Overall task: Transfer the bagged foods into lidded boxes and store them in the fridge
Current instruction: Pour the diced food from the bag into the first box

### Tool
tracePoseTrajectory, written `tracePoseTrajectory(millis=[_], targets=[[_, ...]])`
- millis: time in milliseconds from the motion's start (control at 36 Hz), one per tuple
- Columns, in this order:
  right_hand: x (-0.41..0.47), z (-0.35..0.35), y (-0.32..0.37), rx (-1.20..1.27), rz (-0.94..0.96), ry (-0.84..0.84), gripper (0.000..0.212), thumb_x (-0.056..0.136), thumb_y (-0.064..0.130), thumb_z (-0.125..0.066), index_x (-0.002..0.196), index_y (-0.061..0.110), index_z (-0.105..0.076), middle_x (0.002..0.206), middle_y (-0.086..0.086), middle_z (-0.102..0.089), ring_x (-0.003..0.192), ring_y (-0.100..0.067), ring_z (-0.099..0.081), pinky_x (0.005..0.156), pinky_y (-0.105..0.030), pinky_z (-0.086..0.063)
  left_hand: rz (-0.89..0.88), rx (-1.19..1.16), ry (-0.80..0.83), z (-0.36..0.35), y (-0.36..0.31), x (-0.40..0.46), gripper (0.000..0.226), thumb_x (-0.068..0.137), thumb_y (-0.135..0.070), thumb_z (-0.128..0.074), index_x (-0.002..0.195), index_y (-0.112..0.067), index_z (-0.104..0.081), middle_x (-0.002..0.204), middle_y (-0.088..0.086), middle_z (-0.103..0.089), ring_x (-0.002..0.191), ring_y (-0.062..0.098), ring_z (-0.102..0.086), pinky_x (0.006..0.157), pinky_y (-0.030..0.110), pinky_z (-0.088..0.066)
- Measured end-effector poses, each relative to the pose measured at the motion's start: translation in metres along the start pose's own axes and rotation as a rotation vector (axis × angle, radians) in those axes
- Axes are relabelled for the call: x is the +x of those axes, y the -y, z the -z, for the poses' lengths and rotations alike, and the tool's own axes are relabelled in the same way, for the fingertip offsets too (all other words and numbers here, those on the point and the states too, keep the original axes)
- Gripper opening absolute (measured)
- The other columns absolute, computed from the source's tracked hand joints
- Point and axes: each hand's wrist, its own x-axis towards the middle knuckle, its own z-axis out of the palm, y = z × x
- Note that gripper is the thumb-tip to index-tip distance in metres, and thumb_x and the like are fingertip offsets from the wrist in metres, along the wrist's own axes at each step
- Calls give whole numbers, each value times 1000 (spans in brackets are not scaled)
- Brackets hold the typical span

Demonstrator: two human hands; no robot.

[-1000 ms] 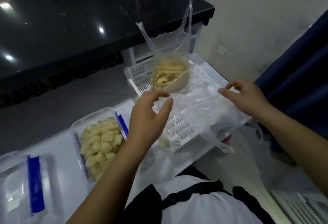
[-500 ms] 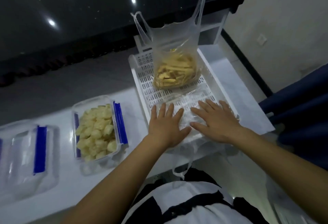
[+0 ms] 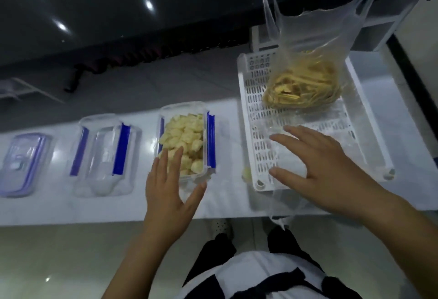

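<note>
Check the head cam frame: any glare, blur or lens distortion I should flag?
Head view: bright ceiling-light glare spots on the black countertop; wide-angle bowing curves the white table edge; left hand and right hand are softly motion-blurred; the bag of strips and filled box stay readable, though overall light is dim and bluish.

Pale yellow food chunks [image 3: 184, 137] fill a clear plastic box with blue clips [image 3: 210, 140]; the white slotted plastic tray [image 3: 258, 147] holds a clear plastic bag of yellow strips [image 3: 305, 85]; white worktop [image 3: 227, 137].
</note>
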Motion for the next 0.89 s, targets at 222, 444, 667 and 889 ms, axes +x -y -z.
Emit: tracePoseTrajectory(millis=[222,444,667,889], targets=[[7,-66,101,-131,60,89,67,90,70,-40,151,44,-27,163,13,-20,150,-10,-7,120,-35,-3,127,-74,-23,-15,97,-6,107,81,-52,-74,157,-30,-2,168,8,-8,155,25,-8,123,48,-15],[39,-164,123,-320,-238,227,73,95,62,-39,157,32,-14,167,0,-8,152,-24,-6,122,-49,-10,33,137,165,-41,164,-10,95,93,-67,-41,152,-30,24,166,4,22,153,26,19,123,46,9],[27,-229,118,-385,-396,155,73,100,50,-37,159,30,1,167,-3,8,153,-29,4,120,-49,-12,-147,256,170,-50,199,-9,89,89,-78,-13,156,-29,19,163,0,25,150,23,28,120,46,21],[41,-206,131,-659,-401,8,61,99,42,-43,155,27,-23,165,-7,-16,152,-32,-4,118,-58,-6,-206,277,236,-46,203,-9,89,85,-77,-1,155,-27,23,161,6,31,148,28,33,119,53,18]])
